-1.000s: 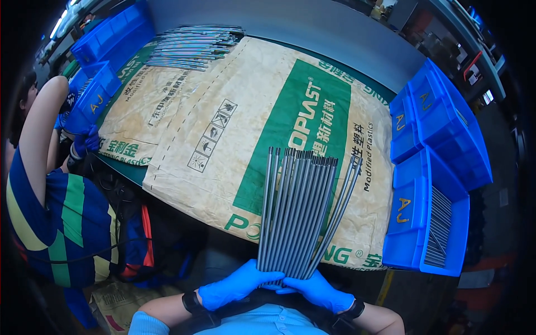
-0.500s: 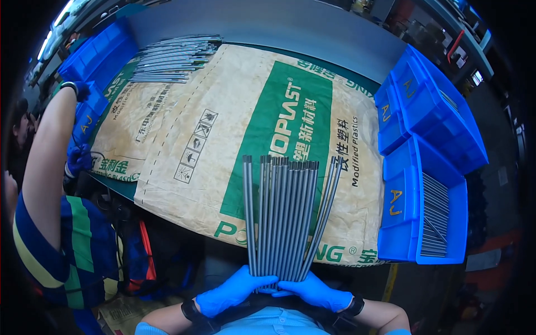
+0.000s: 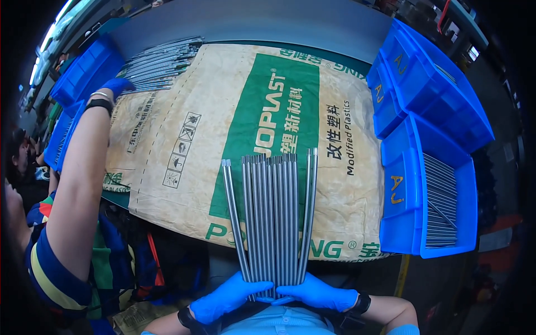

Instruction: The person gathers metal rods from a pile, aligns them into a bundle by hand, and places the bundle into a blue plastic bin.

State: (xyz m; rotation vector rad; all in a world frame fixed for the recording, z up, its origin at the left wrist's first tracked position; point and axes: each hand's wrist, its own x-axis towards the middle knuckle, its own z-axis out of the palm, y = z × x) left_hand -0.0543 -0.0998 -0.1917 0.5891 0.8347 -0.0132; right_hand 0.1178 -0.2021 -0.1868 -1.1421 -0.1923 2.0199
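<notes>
A fanned bundle of slim grey metal rods (image 3: 272,218) stands upright in front of my body, held low down between both hands. My left hand (image 3: 231,295), in a blue glove, wraps the left side of the bundle with its thumb across the front. On the other side my right hand (image 3: 319,292), gloved alike, closes round the lower ends, its thumb pointing to the left one. A few rods splay apart at both sides, and their upper tips overlap the sack in view. The fingers behind the rods are mostly hidden.
A flattened paper sack (image 3: 234,111) printed in green covers the table. Blue bins (image 3: 416,218) stand at the right, the nearest holding more rods (image 3: 440,201). A co-worker's gloved hand (image 3: 117,85) reaches to a rod pile (image 3: 162,61) at the far left, near another blue bin (image 3: 86,70).
The rods in my hands have shifted, with one now leaning out to the left and two standing apart at the right. The co-worker's arm has reached farther right, to the rod pile.
</notes>
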